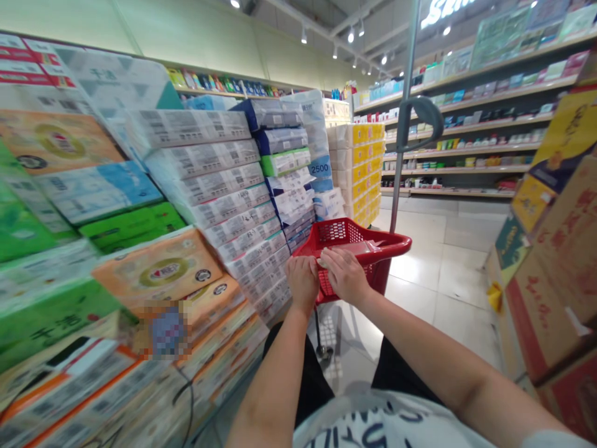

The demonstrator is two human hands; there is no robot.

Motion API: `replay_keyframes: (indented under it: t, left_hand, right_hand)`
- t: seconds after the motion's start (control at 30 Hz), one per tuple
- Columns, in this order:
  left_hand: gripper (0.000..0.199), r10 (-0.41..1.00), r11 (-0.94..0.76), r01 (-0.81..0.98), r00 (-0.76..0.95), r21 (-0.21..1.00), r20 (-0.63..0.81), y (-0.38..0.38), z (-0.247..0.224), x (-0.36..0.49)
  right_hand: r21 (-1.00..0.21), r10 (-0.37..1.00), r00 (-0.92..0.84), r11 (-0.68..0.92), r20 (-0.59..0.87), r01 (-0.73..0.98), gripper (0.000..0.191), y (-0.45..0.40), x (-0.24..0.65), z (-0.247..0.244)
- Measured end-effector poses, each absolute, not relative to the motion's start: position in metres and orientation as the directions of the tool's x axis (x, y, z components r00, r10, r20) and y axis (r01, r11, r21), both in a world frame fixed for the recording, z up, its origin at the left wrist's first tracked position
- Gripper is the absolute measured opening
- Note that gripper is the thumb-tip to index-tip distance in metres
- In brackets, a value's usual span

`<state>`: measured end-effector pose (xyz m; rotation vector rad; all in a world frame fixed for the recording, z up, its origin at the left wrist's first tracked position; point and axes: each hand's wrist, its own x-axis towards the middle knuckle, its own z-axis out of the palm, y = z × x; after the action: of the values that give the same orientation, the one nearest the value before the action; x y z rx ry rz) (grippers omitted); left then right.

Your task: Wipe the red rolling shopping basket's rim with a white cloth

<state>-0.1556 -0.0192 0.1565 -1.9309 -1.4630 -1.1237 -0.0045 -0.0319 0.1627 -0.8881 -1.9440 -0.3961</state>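
A red shopping cart (380,274) with a perforated basket stands ahead of me on the tiled floor. My left hand (303,281) is closed over the near edge of the cart, at its left end. Close beside it, my right hand (344,274) wraps over the same edge, its fingers pointing forward and left. A flat pinkish item (361,247) lies at the top of the basket, just beyond my right hand. From the cart's far side rises a grey pole (402,168) with a dark grey loop (426,121).
Stacked white tissue packs (224,174) and orange packs (161,267) line the left side. Yellow-and-white packs (366,168) stand beyond the cart. Cardboard boxes (555,280) border the right. Stocked shelves (461,127) run across the back right, past pale floor tiles (420,261).
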Motion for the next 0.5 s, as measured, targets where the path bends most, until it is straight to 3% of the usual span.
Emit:
replay_keyframes:
  t: [0.07, 0.13, 0.33, 0.5]
  left_hand:
    - [0.027, 0.556, -0.331, 0.937, 0.097, 0.112, 0.825, -0.02, 0.156, -0.156]
    - [0.026, 0.55, -0.335, 0.936, 0.098, 0.112, 0.829, -0.019, 0.155, -0.157]
    - [0.028, 0.536, -0.32, 0.94, 0.075, 0.12, 0.841, -0.02, 0.156, -0.155]
    - [0.028, 0.549, -0.328, 0.937, 0.085, 0.12, 0.831, -0.023, 0.157, -0.156]
  right_hand:
    - [0.01, 0.36, -0.39, 0.724, 0.848, 0.69, 0.044, -0.037, 0.002, 0.154]
    - [0.026, 0.349, -0.422, 0.745, 0.837, 0.667, 0.042, -0.035, 0.007, 0.157]
    - [-0.232, 0.537, -0.175, 0.605, 0.825, 0.762, 0.028, -0.018, 0.014, 0.184]
    - [-0.056, 0.382, -0.301, 0.694, 0.874, 0.718, 0.042, -0.036, 0.018, 0.156]
